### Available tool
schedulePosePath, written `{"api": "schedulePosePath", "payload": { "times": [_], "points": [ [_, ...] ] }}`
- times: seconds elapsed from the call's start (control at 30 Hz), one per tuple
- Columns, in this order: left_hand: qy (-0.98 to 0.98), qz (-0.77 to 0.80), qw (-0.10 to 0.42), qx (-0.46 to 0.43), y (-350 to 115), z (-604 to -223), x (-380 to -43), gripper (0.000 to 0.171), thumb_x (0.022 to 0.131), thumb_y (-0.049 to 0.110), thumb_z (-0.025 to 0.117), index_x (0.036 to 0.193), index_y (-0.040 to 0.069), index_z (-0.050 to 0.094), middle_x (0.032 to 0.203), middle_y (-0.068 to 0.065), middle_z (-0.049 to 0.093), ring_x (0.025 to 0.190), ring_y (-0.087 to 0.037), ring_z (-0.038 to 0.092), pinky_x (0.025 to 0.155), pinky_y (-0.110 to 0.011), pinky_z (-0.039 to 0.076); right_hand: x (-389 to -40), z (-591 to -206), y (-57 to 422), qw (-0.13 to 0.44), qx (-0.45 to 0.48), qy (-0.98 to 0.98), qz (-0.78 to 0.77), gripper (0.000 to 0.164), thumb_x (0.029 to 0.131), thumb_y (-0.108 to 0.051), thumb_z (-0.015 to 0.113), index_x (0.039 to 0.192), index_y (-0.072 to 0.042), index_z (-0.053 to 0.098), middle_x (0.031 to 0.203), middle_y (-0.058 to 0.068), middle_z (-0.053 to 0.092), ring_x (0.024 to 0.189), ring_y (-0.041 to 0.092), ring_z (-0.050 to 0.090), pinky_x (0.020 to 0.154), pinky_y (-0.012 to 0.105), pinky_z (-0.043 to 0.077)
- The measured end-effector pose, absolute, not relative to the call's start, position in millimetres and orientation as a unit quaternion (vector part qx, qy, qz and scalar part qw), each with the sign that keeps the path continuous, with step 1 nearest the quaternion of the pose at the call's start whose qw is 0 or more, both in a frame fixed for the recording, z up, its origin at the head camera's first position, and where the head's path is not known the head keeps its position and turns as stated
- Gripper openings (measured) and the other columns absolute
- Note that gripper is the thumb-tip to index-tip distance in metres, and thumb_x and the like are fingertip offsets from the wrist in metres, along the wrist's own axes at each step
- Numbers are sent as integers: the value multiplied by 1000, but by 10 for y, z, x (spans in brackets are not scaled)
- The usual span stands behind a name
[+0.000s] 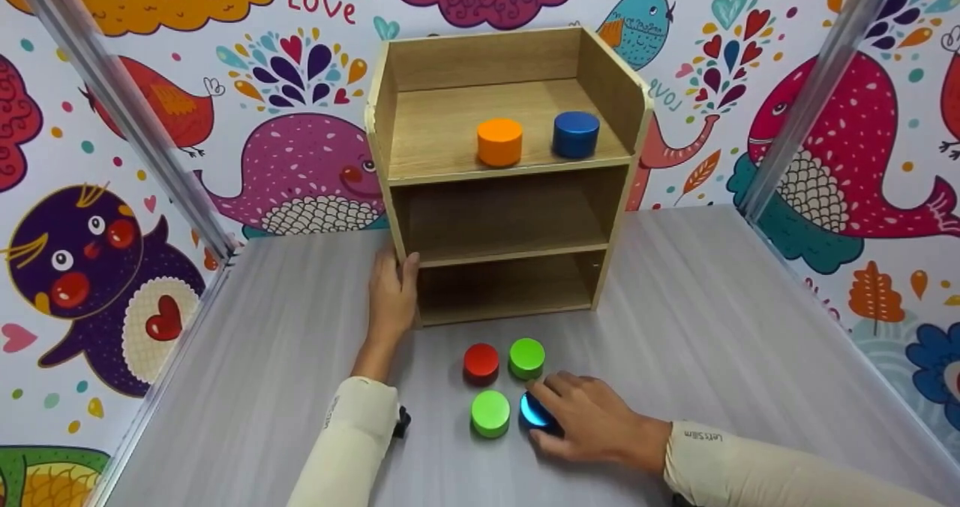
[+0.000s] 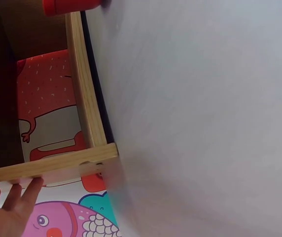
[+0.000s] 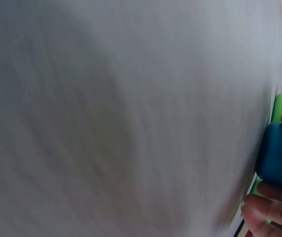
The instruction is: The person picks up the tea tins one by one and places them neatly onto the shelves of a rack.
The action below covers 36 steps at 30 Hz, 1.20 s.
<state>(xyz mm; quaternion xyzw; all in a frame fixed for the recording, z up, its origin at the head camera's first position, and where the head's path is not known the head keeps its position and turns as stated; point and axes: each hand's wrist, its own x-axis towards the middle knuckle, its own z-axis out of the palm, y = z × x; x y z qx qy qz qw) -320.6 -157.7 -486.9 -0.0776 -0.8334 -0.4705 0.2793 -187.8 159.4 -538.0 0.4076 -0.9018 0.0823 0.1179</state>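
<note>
My right hand point(image 1: 589, 421) holds a blue cylinder block point(image 1: 534, 411) on the table, thumb on the near side and fingers on the far side. The right wrist view shows the same blue block point(image 3: 275, 155) between thumb and fingers. Close by stand a red cylinder point(image 1: 481, 364) and two green cylinders, one farther back point(image 1: 526, 358) and one to the left point(image 1: 490, 414). My left hand point(image 1: 393, 293) rests against the left side of a wooden shelf unit point(image 1: 510, 256); in the left wrist view its fingertips point(image 2: 31, 190) touch the side panel.
On the shelf unit's top level stand an orange cylinder point(image 1: 499, 142) and another blue cylinder point(image 1: 576, 134). Printed cartoon walls point(image 1: 300, 154) with metal corner posts point(image 1: 817, 87) enclose the grey table point(image 1: 712, 327) behind and at both sides.
</note>
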Motion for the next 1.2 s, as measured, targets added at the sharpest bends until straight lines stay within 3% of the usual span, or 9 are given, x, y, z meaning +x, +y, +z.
{"api": "schedulePosePath", "payload": {
  "times": [0.57,1.0,1.2],
  "points": [
    [-824,-477,296,-79,-1566,-4871,-3211,41,106,27,56,133,-4,55,113,-22,59,104,-37,58,95,-54,45,-1898,-5269,1576,139,402,-900,92,48,92,-53,67,124,-19,57,99,-1,66,84,10,62,68,30,57],
    [-825,-480,287,-77,-1562,-4862,-3201,46,107,26,55,141,-4,51,124,-24,59,119,-39,57,104,-54,43,-1945,-5077,1565,137,399,-901,100,50,92,-53,68,126,-20,56,98,-1,65,81,9,61,67,28,56],
    [-826,-475,293,-80,-1565,-4876,-3206,45,107,26,55,139,-5,52,117,-24,59,110,-39,58,99,-55,44,-1980,-4991,1548,174,401,-895,91,48,91,-52,67,123,-18,57,93,-2,64,77,8,60,63,26,52]
  ]
}}
